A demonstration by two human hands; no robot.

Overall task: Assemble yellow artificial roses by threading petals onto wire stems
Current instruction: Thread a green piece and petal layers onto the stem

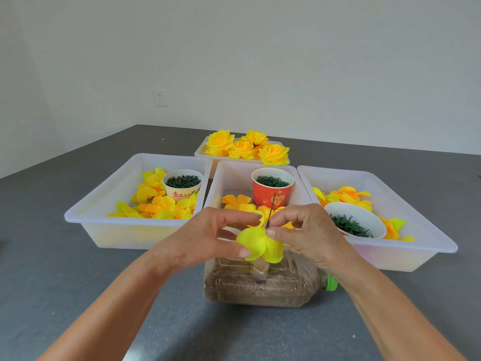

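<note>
Grey, speckled tabletop (78, 295) runs to a white wall with one socket (160, 98) at ten o'clock; at its centre the left hand (205, 237) pinches a yellow petal piece (260, 244) between thumb and curled fingers, and the right hand (304, 230) pinches the same piece where one thin green wire stem (271, 209) rises through it; directly under the grip lies one clear bottle (260, 285) on its side, green cap at three o'clock; beyond, three white trays (117, 230) of loose petals sit edge to edge, holding three cups of green parts; a fourth tray (200, 152) at twelve o'clock holds four finished roses (246, 147); bare table lies at six o'clock and both flanks.
</note>
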